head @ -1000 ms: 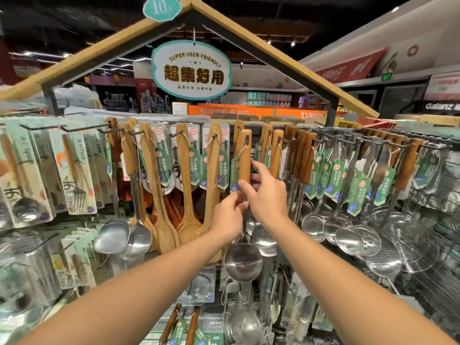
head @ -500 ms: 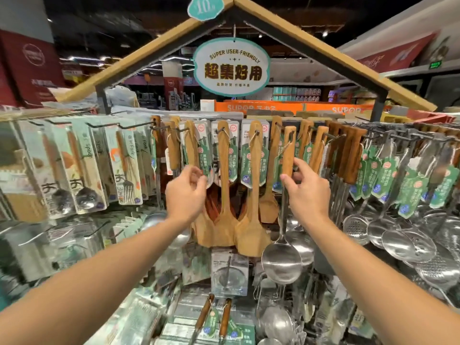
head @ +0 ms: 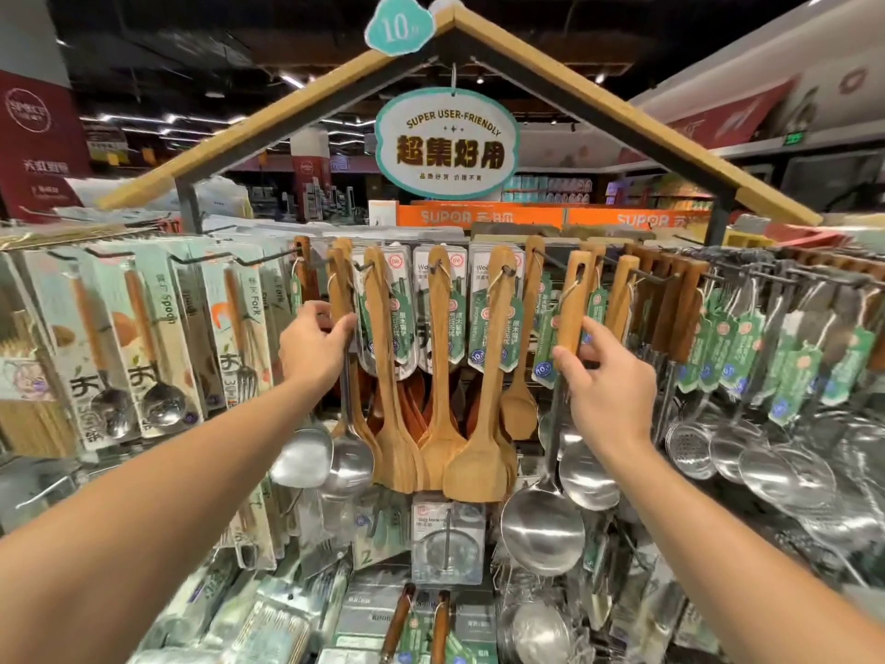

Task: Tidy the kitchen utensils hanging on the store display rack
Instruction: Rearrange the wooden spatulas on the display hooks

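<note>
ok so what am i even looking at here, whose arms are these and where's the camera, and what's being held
There is no machine here. These are a person's two bare arms, seen by one wide-angle camera worn on the head, looking forward and down, which is why the edges bend.

In front is a store display rack under a wooden roof-shaped frame with an oval teal-rimmed sign. Nothing lies on a surface; everything hangs from metal hooks: pale wooden spatulas in the middle, packaged spoons and forks on cards at the left, steel skimmers with green tags at the right.

The left hand grips the light wooden handle of a steel ladle. The right hand pinches the wooden handle of another steel ladle.
</note>
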